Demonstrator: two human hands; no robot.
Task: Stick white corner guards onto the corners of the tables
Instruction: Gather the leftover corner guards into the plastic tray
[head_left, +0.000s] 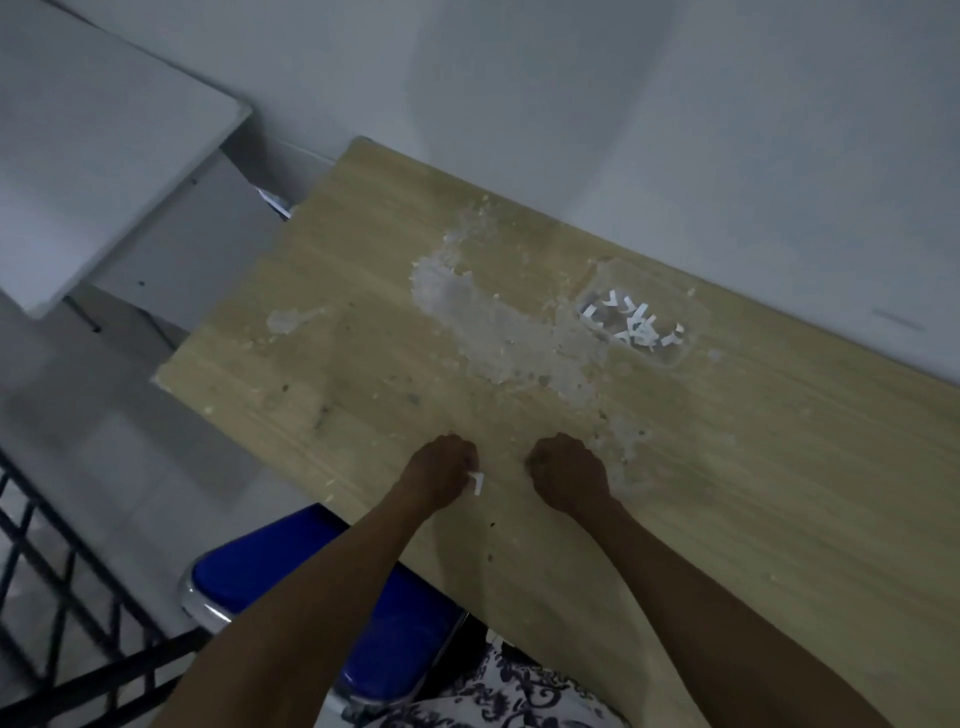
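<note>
White corner guard (477, 483) — left hand (441, 470), table (249, 415) edge.

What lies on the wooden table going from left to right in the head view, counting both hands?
Left hand → white corner guard pinched at its fingertips → right hand, curled with nothing visible in it → clear container of white pieces, farther back near the wall.

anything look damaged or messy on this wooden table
Yes. The wooden table has a large whitish, flaky patch across its middle, like peeled surface or dried residue, plus a smaller blotch to the left. Crumbs are scattered around it.
</note>
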